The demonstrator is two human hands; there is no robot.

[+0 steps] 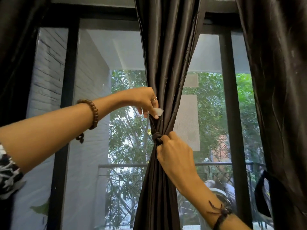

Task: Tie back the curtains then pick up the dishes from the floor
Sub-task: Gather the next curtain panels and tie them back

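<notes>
Two curtains: tied one [167, 63] frame centre, loose one [279, 80] at right edge. Window [93, 80] behind. Left hand [142, 100] pinching fold and white tag [157, 111] above knot [157, 137]. Right hand [174, 151] curled on gathered cloth just below knot.

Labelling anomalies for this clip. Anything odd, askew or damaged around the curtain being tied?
One thing: a small white tag sticks out of the dark satin curtain just above the knotted tie-back, beside the left hand. The right hand grips the knot. No tears or stains show.
</notes>
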